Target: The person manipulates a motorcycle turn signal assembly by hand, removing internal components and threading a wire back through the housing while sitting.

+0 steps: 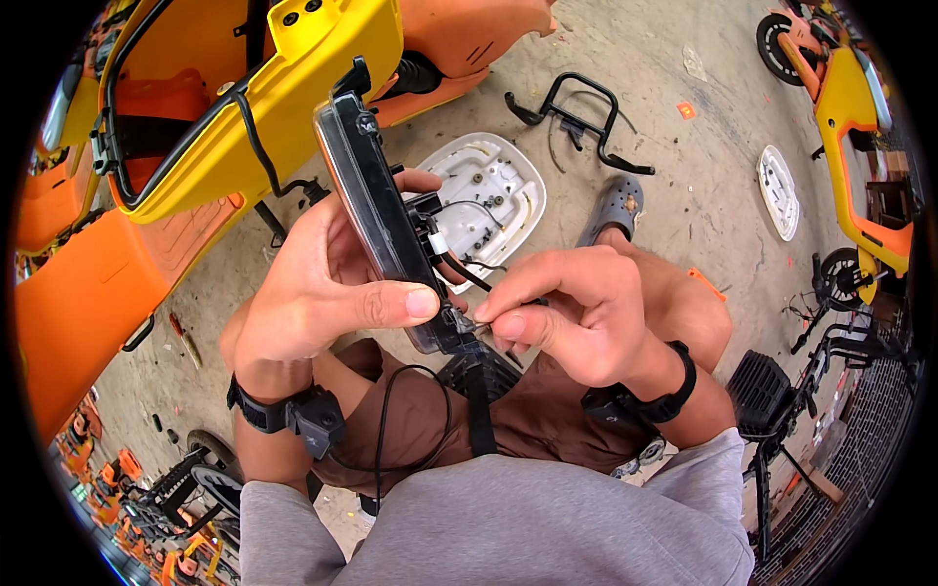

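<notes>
My left hand (313, 293) grips a long black lamp unit (376, 200) with a transparent lens along its left side, holding it tilted above my lap. The left thumb presses on the housing near its lower end, and the other fingers wrap behind it. A black cable (467, 273) with a white tag (437, 243) comes off the lamp's right side. At the lower end of the lamp, my right hand (591, 313) has thumb and index finger pinched together at a small metal bracket (463, 322). Whatever lies between those fingertips is too small to make out.
Beneath the lamp, a white plastic cover (529, 186) on the floor holds loose screws and small parts. A yellow and orange vehicle body (195, 156) stands close on the left. A black tubular frame (586, 83) lies ahead; another white cover (779, 193) lies right, near a yellow scooter (845, 117).
</notes>
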Demonstrator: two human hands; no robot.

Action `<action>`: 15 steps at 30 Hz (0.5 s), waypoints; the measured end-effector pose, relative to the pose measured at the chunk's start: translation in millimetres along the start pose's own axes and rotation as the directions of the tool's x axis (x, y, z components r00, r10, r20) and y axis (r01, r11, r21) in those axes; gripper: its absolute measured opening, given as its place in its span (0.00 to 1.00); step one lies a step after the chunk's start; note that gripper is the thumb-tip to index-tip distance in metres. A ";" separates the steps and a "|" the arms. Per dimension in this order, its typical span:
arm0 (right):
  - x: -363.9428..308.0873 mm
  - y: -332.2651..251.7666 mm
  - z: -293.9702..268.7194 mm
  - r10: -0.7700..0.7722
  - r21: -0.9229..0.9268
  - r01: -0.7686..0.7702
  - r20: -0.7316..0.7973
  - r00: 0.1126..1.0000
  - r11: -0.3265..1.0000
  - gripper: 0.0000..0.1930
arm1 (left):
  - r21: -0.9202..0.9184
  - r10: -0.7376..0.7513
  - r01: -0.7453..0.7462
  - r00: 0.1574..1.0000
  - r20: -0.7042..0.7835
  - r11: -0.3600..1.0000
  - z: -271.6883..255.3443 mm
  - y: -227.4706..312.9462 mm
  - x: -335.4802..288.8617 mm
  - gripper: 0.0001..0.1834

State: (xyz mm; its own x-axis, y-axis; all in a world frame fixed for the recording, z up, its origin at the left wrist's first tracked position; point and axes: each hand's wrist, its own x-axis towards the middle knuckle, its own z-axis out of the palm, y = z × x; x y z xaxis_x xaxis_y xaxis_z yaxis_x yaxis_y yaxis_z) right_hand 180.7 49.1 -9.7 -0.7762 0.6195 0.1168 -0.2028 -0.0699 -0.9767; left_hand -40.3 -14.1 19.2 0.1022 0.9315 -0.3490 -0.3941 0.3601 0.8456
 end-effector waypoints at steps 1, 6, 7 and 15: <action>-0.5 -0.7 -0.8 0.050 0.081 -0.051 0.006 0.999 0.995 0.04 | -0.002 -0.007 0.007 1.000 0.010 1.000 -0.6 1.0 0.0 0.44; -0.5 -7.4 -4.2 0.116 0.296 -0.116 0.019 0.993 0.948 0.06 | -0.019 0.013 -0.014 0.999 -0.042 1.000 -3.5 -0.1 1.0 0.45; 0.6 -8.7 -4.1 0.148 0.270 -0.143 0.001 0.989 0.952 0.05 | -0.030 0.016 -0.017 0.999 -0.034 0.999 -3.8 -0.1 0.3 0.45; 6.5 -2.3 -3.6 -0.172 -0.329 0.164 0.005 0.985 0.930 0.08 | 0.073 0.037 -0.033 0.998 -0.058 0.997 4.8 0.3 2.5 0.53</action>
State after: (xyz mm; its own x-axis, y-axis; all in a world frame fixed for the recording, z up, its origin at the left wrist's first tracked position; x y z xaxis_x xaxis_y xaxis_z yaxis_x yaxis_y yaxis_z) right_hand 178.3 56.1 -7.4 -0.7326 0.6187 0.2836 -0.1189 0.2939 -0.9484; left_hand -35.7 -11.4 20.5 0.0339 0.9397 -0.3402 -0.3297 0.3318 0.8838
